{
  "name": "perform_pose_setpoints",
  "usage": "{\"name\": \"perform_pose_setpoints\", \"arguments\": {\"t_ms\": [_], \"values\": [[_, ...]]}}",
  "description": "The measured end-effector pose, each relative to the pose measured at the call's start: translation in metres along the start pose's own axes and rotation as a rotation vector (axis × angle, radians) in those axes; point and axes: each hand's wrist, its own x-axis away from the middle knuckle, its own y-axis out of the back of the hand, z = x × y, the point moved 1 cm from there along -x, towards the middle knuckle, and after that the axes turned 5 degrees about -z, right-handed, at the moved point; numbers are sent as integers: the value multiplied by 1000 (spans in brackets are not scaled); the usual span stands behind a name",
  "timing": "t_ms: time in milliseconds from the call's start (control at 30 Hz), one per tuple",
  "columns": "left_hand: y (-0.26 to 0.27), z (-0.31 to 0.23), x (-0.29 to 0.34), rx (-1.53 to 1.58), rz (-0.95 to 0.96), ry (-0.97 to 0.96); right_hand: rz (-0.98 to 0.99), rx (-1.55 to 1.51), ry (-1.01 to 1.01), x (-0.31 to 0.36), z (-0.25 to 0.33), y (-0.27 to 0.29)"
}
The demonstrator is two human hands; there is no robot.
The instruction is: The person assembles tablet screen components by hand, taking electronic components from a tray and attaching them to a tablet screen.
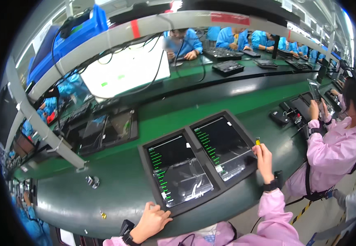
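Observation:
A black two-bay tray lies on the green bench in front of me. It holds a left tablet and a right tablet, both with dark lit screens showing rows of green lines. My right hand is closed beside the tray's right edge, pinching a small yellow-and-dark piece that sticks up above the fingers; its exact kind is too small to make out. My left hand rests with bent, slightly parted fingers at the tray's near left corner and appears to hold nothing.
Left on the bench lie a small shiny metal part and a small yellow piece. Another dark tray with panels stands farther back, behind a grey frame post. A co-worker in pink handles a device at right. A bright light panel stands beyond.

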Motion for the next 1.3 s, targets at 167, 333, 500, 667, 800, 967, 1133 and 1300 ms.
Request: {"name": "perform_pose_setpoints", "arguments": {"t_ms": [167, 333, 500, 667, 800, 967, 1133, 1300], "values": [[42, -9, 36, 176, 432, -55, 227, 58, -55, 31, 26, 42], [78, 12, -24, 215, 61, -20, 346, -4, -144, 36, 22, 37], [36, 28, -100, 253, -50, -186, 292, -254, -276, 42, 22, 16], [-6, 28, -116, 279, 99, -291, 315, -344, -367, 48, 13, 13], [-14, 26, -121, 270, 124, -298, 351, -496, -493, 44, 1, 19], [-25, 25, -149, 267, 93, -446, 364, -615, -522, 39, -4, 20], [-16, 28, -162, 305, 344, -360, 351, -772, -632, 35, -2, 20], [-27, 39, -172, 466, 672, -306, 353, -825, -667, 36, -3, 23]]}}
